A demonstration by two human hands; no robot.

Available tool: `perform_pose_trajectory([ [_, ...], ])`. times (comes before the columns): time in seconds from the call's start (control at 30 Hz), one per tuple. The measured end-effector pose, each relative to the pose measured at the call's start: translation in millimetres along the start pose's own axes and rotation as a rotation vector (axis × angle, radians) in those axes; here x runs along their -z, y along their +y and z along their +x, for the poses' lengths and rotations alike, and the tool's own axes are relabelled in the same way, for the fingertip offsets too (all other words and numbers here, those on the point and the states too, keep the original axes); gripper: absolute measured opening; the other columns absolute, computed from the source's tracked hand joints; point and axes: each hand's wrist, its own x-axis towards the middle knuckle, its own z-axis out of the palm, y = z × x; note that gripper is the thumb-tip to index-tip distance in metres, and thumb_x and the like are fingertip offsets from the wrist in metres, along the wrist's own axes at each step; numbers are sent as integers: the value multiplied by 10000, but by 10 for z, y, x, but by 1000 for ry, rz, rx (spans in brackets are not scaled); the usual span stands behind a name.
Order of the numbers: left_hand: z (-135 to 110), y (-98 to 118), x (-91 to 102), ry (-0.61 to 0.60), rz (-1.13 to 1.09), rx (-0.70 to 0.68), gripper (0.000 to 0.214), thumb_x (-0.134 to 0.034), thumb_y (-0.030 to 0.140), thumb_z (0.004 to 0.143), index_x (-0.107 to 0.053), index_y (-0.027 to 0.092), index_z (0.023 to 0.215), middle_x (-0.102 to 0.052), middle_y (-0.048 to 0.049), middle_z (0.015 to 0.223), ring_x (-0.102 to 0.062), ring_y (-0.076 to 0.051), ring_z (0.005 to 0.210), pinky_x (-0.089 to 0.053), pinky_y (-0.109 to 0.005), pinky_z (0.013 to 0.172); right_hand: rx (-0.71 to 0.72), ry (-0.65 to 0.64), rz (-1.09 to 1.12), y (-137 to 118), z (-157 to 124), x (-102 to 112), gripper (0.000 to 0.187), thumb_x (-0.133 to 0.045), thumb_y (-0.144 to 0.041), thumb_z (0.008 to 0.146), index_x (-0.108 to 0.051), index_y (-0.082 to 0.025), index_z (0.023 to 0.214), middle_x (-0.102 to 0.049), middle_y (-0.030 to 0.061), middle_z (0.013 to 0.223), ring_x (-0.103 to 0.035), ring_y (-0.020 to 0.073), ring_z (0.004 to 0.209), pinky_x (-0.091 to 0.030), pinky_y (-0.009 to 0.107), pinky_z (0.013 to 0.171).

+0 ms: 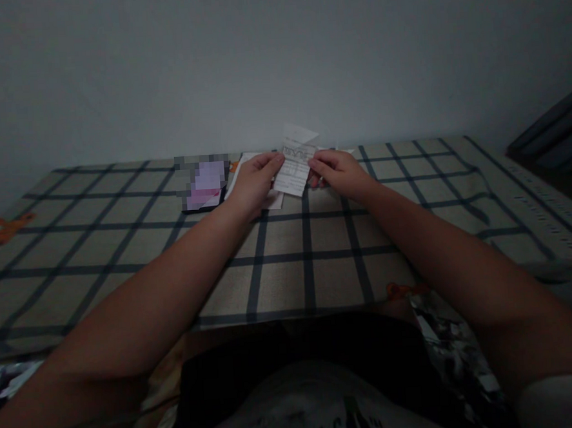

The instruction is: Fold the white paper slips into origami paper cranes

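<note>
A creased paper slip with printed lines [293,168] is held up between my two hands, above the far part of the table. My left hand [255,180] pinches its left edge between thumb and fingers. On the right edge, the thumb and fingers of my right hand [339,170] close on the same slip. The print is too small to read. Beneath my left hand lie white paper sheets [274,202], partly hidden by the hand and the slip. Left of them rests a dark-edged flat object with a blurred purple face [207,183].
A checked cloth [284,272] with dark blue lines and orange figures [6,230] covers the table. A plain pale wall [276,59] rises behind it. Dark striped fabric [557,133] is at the right edge. My lap is below the table's near edge.
</note>
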Motion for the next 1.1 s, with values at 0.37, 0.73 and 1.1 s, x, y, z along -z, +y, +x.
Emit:
perform_pose_trajectory([
  [0.37, 47, -61, 61, 138, 185, -103, 207, -838, 221, 752, -671, 196, 872, -672, 31, 738, -614, -120, 621, -459, -248, 589, -41, 23, -102, -68, -19, 22, 315, -589, -368, 1017, -663, -195, 764, -688, 34, 702, -616, 162, 662, -488, 331, 684],
  [0.73, -70, 4, 39, -49, 387, -132, 580, -885, 583, 773, -802, 182, 1184, -811, -126, 1201, -742, -233, 985, -588, -364, 891, -4, 85, -29, 17, -1, -12, 327, -666, -513, 942, -646, -211, 817, -691, 23, 726, -647, 173, 684, -488, 326, 679],
  [1.1, -62, -35, 26, -166, 226, -83, 742, -924, 420, 720, -674, 161, 1369, -751, -158, 1354, -768, -226, 980, -598, -389, 908, 22, 102, 137, 74, 22, -40, 387, -780, -588, 858, -685, -231, 973, -751, 39, 943, -691, 188, 801, -597, 382, 816],
])
